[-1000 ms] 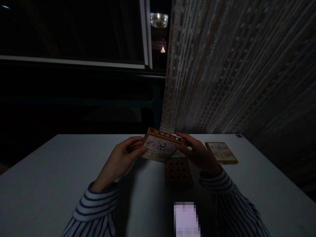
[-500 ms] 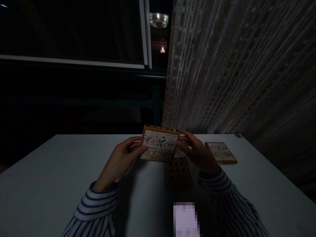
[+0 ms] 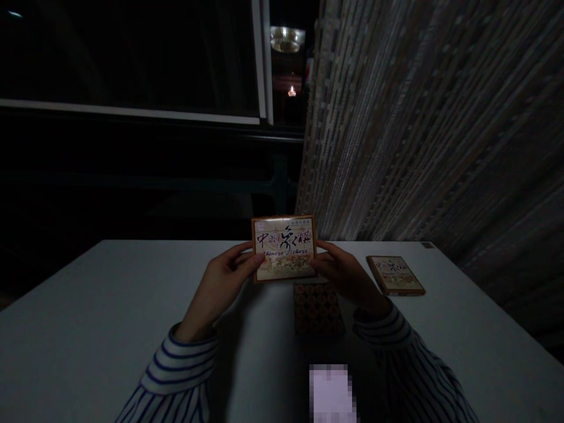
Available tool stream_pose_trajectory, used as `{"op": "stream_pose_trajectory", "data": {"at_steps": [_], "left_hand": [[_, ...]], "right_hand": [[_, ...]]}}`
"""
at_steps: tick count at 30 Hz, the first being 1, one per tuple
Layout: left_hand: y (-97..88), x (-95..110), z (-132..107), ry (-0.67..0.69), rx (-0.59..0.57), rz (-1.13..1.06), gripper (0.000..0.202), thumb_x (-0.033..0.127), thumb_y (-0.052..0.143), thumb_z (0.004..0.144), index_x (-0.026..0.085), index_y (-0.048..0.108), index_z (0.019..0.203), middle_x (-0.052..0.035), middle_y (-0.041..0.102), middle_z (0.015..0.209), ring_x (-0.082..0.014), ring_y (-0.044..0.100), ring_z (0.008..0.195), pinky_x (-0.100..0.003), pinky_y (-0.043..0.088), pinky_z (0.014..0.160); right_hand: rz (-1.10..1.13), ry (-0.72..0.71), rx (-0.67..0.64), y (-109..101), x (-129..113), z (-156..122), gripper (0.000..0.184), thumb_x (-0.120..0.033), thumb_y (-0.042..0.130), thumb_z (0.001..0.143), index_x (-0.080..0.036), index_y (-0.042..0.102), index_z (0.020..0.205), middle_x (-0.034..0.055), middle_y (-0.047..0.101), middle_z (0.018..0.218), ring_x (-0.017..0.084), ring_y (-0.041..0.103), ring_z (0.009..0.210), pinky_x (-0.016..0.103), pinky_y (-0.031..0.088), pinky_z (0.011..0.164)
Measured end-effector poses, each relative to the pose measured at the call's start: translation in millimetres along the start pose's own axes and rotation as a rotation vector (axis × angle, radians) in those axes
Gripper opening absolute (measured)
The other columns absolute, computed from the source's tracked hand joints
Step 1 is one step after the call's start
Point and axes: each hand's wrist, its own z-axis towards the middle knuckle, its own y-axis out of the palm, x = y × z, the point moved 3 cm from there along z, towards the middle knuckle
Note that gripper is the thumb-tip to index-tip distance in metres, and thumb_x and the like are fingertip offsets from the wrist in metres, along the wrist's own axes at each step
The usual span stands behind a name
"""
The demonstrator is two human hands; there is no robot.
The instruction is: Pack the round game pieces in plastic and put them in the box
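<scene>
Between my two hands a Chinese chess box [image 3: 284,244] is held up above the table, its printed front facing me. My left hand [image 3: 227,273] grips its left edge, thumb on the front and fingers behind. On the other edge my right hand [image 3: 341,267] is closed the same way. Below the box, a block of round chess pieces [image 3: 318,308] in rows rests on the table, partly in shadow. A second Chinese chess box [image 3: 396,274] with the same print lies flat to the right of my right hand.
The white table [image 3: 132,305] stretches to both sides. A bead-string curtain [image 3: 374,129] hangs behind it on the right, and a dark window frame [image 3: 264,70] is at the back. A pixelated pinkish patch [image 3: 331,393] covers something at the near edge.
The box in my hands has turned level and tilted to face me more squarely, moving slightly up. Both hands keep their hold. The view has shifted a little.
</scene>
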Motion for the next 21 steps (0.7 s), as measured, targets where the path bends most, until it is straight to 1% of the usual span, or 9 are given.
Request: {"op": "stream_pose_trajectory", "data": {"at_steps": [2, 5, 8, 11, 15, 17, 19, 21], "left_hand": [[1.5, 0, 0, 0.015, -0.041, 0.006, 0.058, 0.044, 0.062, 0.069, 0.014, 0.050, 0.118, -0.0096, 0.067, 0.100, -0.0221, 0.063, 0.091, -0.036, 0.052, 0.081], [4.7, -3, 0, 0.021, -0.136, -0.014, 0.066, 0.041, 0.063, 0.069, 0.017, 0.041, 0.127, -0.0088, 0.066, 0.102, -0.0208, 0.062, 0.093, -0.037, 0.050, 0.084], [6.7, -6, 0, 0.007, -0.198, -0.029, 0.072, 0.036, 0.064, 0.069, 0.017, 0.033, 0.132, -0.0090, 0.066, 0.103, -0.0194, 0.063, 0.092, -0.038, 0.048, 0.087], [5.8, -8, 1, 0.001, -0.169, -0.039, 0.072, 0.034, 0.064, 0.069, 0.017, 0.033, 0.132, -0.0100, 0.064, 0.107, -0.0189, 0.063, 0.090, -0.038, 0.049, 0.085], [3.2, -7, 1, 0.040, -0.113, 0.010, 0.064, 0.036, 0.063, 0.070, 0.017, 0.041, 0.127, -0.0097, 0.062, 0.111, -0.0203, 0.063, 0.089, -0.038, 0.052, 0.080], [1.7, -7, 1, 0.055, -0.090, 0.050, 0.060, 0.037, 0.062, 0.070, 0.018, 0.045, 0.125, -0.0093, 0.062, 0.110, -0.0203, 0.063, 0.086, -0.037, 0.053, 0.077], [0.3, -6, 1, 0.064, -0.072, 0.080, 0.059, 0.038, 0.061, 0.071, 0.018, 0.046, 0.124, -0.0088, 0.062, 0.110, -0.0200, 0.063, 0.085, -0.034, 0.054, 0.072], [-0.8, -5, 1, 0.067, -0.059, 0.110, 0.057, 0.039, 0.061, 0.072, 0.018, 0.047, 0.123, -0.0082, 0.063, 0.108, -0.0192, 0.063, 0.083, -0.031, 0.054, 0.068]], "right_hand": [[0.012, -0.004, 0.004, -2, 1, 1, 0.043, -0.034, 0.054, 0.080, -0.018, 0.046, 0.119, 0.0054, 0.067, 0.090, 0.015, 0.063, 0.079, 0.028, 0.051, 0.070], [0.014, -0.014, 0.038, -5, 1, 1, 0.043, -0.033, 0.054, 0.080, -0.018, 0.045, 0.118, 0.0057, 0.066, 0.092, 0.014, 0.063, 0.080, 0.028, 0.050, 0.071], [-0.003, -0.001, 0.080, -8, 1, 1, 0.044, -0.034, 0.054, 0.079, -0.016, 0.044, 0.118, 0.0050, 0.067, 0.087, 0.014, 0.062, 0.075, 0.027, 0.049, 0.066], [-0.023, 0.016, 0.108, -9, 2, 1, 0.048, -0.036, 0.054, 0.079, -0.014, 0.043, 0.120, 0.0030, 0.066, 0.077, 0.014, 0.061, 0.069, 0.025, 0.047, 0.060], [-0.070, 0.023, 0.124, -9, 1, 1, 0.049, -0.038, 0.051, 0.080, -0.016, 0.040, 0.123, 0.0023, 0.066, 0.076, 0.014, 0.061, 0.069, 0.027, 0.047, 0.063], [-0.086, 0.005, 0.101, -8, -2, -1, 0.050, -0.037, 0.050, 0.081, -0.016, 0.038, 0.125, 0.0036, 0.067, 0.080, 0.015, 0.061, 0.072, 0.027, 0.047, 0.066], [-0.105, -0.029, 0.042, -9, -5, -2, 0.054, -0.034, 0.050, 0.081, -0.017, 0.033, 0.129, 0.0061, 0.066, 0.090, 0.014, 0.061, 0.076, 0.027, 0.047, 0.068], [-0.174, -0.081, -0.022, -10, -8, -4, 0.060, -0.031, 0.053, 0.080, -0.018, 0.028, 0.133, 0.0081, 0.064, 0.100, 0.014, 0.060, 0.078, 0.028, 0.048, 0.069]]}}
